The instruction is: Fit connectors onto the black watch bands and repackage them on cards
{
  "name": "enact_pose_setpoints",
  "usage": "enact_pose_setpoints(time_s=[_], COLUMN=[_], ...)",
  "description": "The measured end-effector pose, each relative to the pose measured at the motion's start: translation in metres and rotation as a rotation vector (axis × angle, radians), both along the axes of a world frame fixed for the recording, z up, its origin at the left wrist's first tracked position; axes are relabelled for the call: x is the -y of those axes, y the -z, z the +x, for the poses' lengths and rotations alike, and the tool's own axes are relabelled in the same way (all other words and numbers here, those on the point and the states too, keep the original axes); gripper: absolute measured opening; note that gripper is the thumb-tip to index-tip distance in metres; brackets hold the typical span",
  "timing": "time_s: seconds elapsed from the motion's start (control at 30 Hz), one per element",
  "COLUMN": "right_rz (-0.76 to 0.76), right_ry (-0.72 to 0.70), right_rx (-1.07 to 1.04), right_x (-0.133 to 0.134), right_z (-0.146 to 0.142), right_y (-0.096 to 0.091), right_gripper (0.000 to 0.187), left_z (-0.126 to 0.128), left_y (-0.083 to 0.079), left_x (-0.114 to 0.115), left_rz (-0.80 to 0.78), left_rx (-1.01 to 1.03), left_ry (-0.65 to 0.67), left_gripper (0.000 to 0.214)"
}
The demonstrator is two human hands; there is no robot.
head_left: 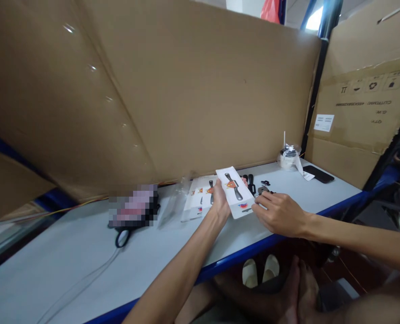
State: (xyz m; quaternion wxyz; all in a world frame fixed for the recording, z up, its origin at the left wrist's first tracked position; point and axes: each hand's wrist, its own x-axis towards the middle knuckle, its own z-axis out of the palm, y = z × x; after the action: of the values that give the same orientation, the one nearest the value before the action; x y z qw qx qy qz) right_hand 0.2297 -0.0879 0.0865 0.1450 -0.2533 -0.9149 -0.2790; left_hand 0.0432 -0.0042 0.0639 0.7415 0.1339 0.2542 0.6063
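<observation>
My left hand (222, 200) is closed on a white printed card package (238, 198), held tilted above the table. A dark double-ended tool and an orange shape are pictured on its front, and a hang slot is at its near end. Beside that end, my right hand (279, 215) has its fingers curled together; what they hold, if anything, is hidden. A small dark and metallic piece (263, 191) shows just behind those fingers. More printed cards (196, 198) lie left of my left hand. Black-handled items (251, 183) lie behind the held package.
Clear plastic bags (175, 204) lie beside the cards. A pixelated object in a black case (135, 209) trails a white cable. At the back right are a wrapped cup with a straw (288, 157) and a black phone (319, 174). Cardboard (200, 90) walls the table; slippers (250, 272) are below.
</observation>
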Motion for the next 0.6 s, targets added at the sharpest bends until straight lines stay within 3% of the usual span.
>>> enact_pose_setpoints(time_s=[0.3,0.43,0.6], right_rz=[0.012,0.047,0.048], right_ry=[-0.024,0.035,0.087], right_rx=[0.203,0.23,0.267], right_x=[-0.001,0.002,0.004], right_z=[-0.002,-0.012,-0.026], right_y=[-0.004,-0.009,-0.016], right_gripper=[0.021,0.021,0.02], left_z=[0.002,0.006,0.012], left_y=[0.0,-0.002,-0.002], left_x=[0.001,0.001,0.003], left_rz=[-0.084,-0.116,-0.113], left_rx=[0.018,0.055,0.103], left_ry=[-0.051,-0.101,-0.039], left_gripper=[0.054,0.061,0.059])
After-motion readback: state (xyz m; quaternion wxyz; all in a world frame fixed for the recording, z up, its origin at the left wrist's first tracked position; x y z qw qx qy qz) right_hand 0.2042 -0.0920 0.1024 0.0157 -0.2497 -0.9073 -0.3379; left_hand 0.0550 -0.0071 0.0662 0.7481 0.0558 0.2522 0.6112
